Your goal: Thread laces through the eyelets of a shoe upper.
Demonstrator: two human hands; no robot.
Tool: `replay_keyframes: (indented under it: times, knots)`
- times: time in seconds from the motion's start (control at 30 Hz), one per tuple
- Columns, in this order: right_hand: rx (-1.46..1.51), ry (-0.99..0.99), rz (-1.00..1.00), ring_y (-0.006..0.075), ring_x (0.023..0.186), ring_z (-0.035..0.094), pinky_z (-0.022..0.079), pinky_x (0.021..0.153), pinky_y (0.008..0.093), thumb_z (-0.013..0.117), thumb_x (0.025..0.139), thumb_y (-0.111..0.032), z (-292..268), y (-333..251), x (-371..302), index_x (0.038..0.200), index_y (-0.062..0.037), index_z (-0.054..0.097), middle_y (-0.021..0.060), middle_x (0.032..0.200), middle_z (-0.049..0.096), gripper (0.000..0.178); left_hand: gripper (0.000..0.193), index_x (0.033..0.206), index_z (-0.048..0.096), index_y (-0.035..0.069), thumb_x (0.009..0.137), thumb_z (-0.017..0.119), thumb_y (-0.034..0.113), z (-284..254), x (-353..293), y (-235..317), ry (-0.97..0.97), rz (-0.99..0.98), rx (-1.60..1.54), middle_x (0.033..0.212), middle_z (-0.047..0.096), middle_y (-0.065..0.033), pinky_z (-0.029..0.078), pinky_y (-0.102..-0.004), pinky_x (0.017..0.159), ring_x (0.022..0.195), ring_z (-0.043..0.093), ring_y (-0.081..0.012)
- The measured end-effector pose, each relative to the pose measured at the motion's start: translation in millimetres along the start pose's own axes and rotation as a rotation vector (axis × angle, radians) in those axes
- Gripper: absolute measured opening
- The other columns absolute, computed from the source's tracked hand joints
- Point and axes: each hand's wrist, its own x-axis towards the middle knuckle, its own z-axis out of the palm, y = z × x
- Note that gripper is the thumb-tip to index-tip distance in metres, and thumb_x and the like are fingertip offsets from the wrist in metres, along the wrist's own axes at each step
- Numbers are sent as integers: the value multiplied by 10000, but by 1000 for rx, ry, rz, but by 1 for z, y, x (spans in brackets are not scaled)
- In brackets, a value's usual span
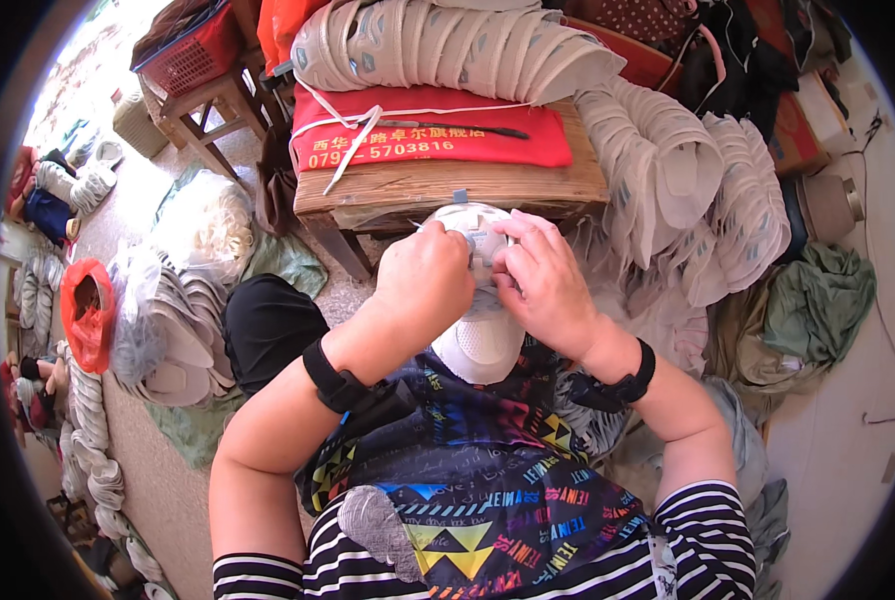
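Observation:
A white shoe upper [478, 350] with a perforated toe rests over my lap against the wooden bench's near edge, and both my hands are on its upper part. My left hand [428, 275] is closed in a fist-like grip on its left side. Across from it, my right hand [543, 280] pinches the opposite edge with thumb and fingers. What lies between the fingertips is partly hidden. A patterned dark apron [468, 470] covers my lap beneath the upper.
On the wooden bench [578, 180] lie a red cloth [358, 110], a white cord [353, 150], a thin dark-tipped tool [503, 131] and a row of nested white uppers [438, 45]. More uppers [668, 170] hang at its right. Insole stacks [183, 330] and a red bag [88, 315] stand left.

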Motion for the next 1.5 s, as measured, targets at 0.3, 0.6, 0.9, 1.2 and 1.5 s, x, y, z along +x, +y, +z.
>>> replay_keyframes:
  times: [0.3,0.6,0.9,1.2,1.5]
  knots:
    - [32,78,38,389,1188,510,428,1013,466,682,675,28,11,-1,-10,827,-27,555,144,1203,570,205,124,750,619,13,795,617,128,13,4,7,93,191,28,828,613,-172,538,-459,650,717,645,-367]
    - [-351,55,-12,354,1196,518,418,1013,439,643,756,-63,10,-5,-6,877,33,597,214,1263,559,160,81,762,602,77,779,664,127,4,-5,-4,195,145,-31,857,543,-91,457,-414,731,844,570,-287]
    - [4,87,123,404,1226,470,393,1032,470,665,759,-20,15,-2,-8,851,18,563,244,1366,461,143,90,782,618,55,778,660,134,29,-6,1,253,133,-88,855,549,-109,458,-428,719,848,582,-296]
    - [374,-28,237,324,1176,455,403,975,417,696,767,-40,11,11,-5,811,-53,564,126,1273,512,140,91,849,629,24,801,670,90,23,-12,-9,268,150,-261,893,571,-108,476,-373,637,716,579,-280]
    - [314,95,329,338,1110,544,434,958,428,692,783,-57,-20,27,-20,916,-33,568,161,1216,566,183,141,915,636,28,802,721,40,20,-70,-30,203,-112,-556,851,514,-40,422,-259,587,638,473,-122]
